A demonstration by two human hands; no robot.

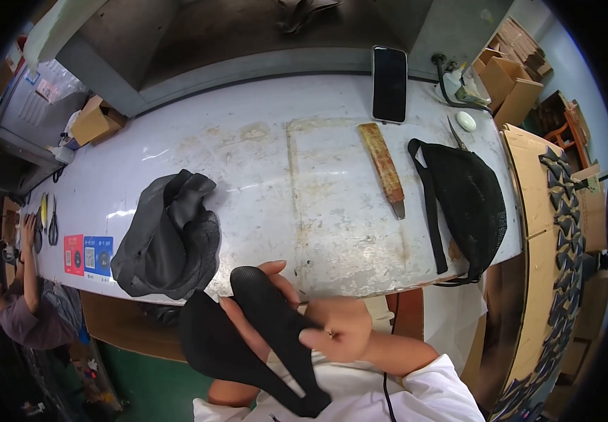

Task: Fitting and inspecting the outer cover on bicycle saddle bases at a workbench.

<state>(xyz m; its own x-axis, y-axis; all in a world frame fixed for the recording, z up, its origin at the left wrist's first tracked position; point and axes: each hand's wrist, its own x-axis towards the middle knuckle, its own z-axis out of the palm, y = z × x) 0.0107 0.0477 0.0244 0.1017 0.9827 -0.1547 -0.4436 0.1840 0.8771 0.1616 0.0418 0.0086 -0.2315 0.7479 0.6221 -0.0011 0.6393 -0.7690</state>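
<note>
Black two-lobed fabric piece: one, held in both hands; one phone, one knife on tabletop.

Here's the forked black fabric piece, matte and soft-edged, up off the worktable at its near edge: two rounded lobes pointing up and left, the left one broader, a gap between them, both tapering down to one blunt lower-right end.
</note>
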